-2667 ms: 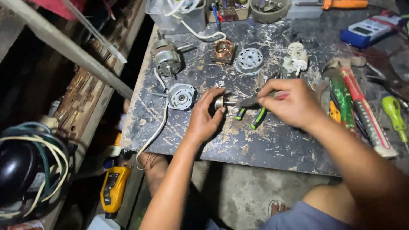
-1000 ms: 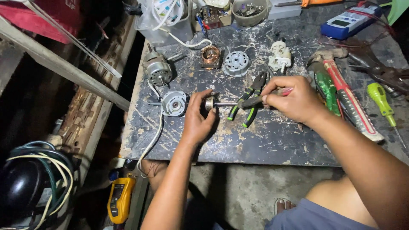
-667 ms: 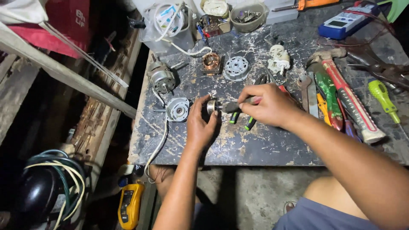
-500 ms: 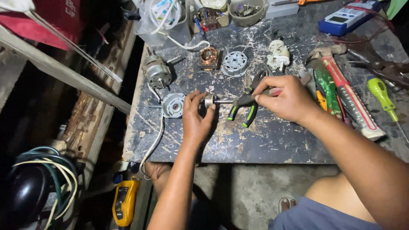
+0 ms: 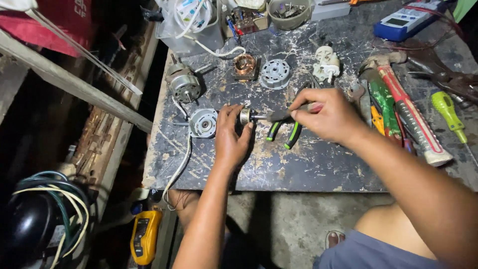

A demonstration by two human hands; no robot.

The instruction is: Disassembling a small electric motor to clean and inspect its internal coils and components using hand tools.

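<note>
The left hand (image 5: 230, 137) pinches a small metal rotor (image 5: 245, 115) just above the scarred surface (image 5: 308, 164), near a round motor cover (image 5: 203, 123). The right hand (image 5: 326, 115) is clenched around a slim tool (image 5: 279, 115) whose tip meets the rotor's shaft. Green-handled pliers (image 5: 284, 133) lie beneath.

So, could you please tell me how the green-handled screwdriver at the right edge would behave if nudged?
The green-handled screwdriver looks rigid, with a slim metal shaft. Its rounded handle would probably roll on the flat, scratched dark tabletop. It seems light and easily pushed.
</note>
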